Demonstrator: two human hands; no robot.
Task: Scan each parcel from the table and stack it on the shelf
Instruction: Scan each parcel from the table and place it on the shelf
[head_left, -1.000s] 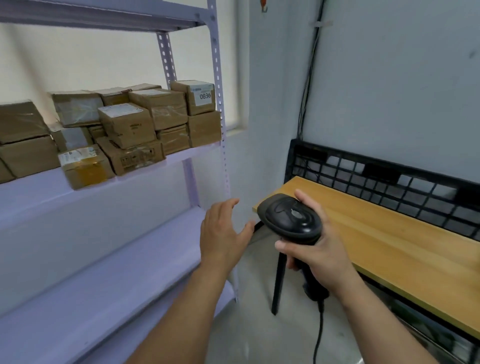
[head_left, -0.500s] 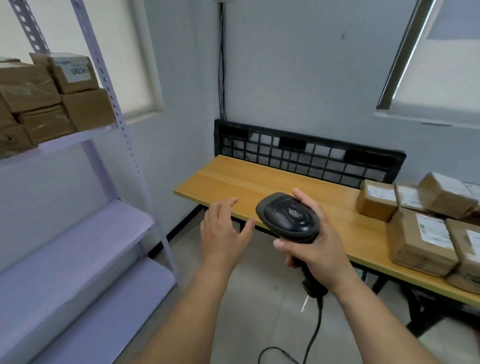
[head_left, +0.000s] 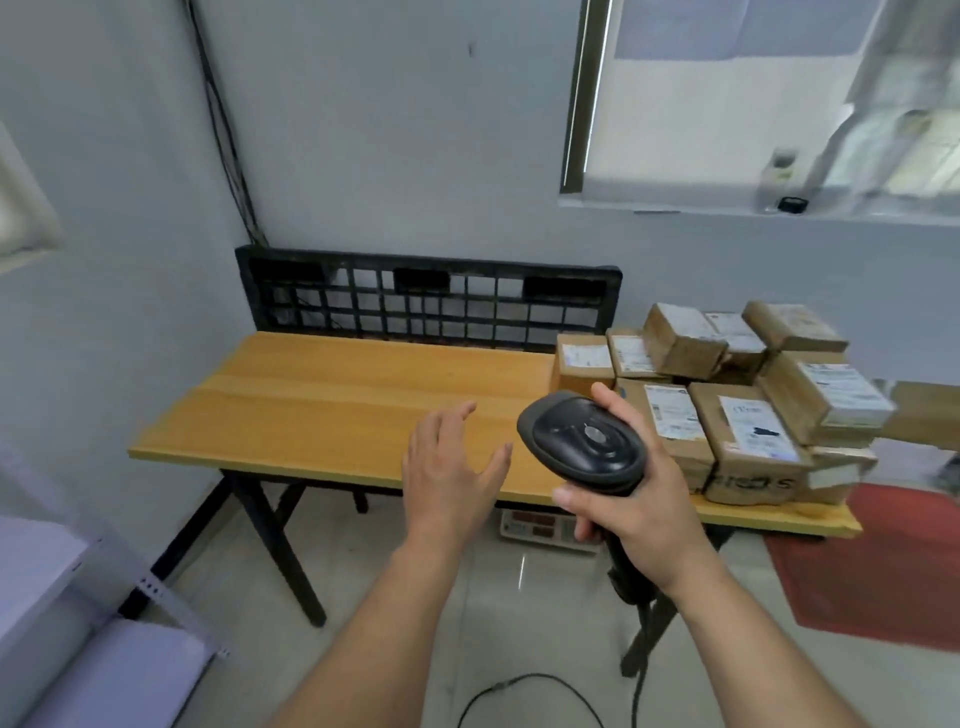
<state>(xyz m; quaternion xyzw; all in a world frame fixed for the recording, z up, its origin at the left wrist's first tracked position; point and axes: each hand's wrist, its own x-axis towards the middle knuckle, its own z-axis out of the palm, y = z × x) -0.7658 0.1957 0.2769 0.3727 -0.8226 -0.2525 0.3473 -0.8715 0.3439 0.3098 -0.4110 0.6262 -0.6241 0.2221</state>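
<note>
View swung from shelf (head_left: 130, 654) to counter (head_left: 322, 395); parcels (head_left: 727, 410) piled at its right end. Scanner (head_left: 584, 447) gripped in right hand (head_left: 644, 504), left hand (head_left: 447, 467) spread, empty; a parcel likely to be reached for next

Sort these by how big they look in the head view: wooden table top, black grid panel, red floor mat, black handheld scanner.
1. Wooden table top.
2. Black grid panel and red floor mat: unsure, the picture's edge cuts the mat off.
3. Black handheld scanner, smallest, though nearness to the camera enlarges it.
</note>
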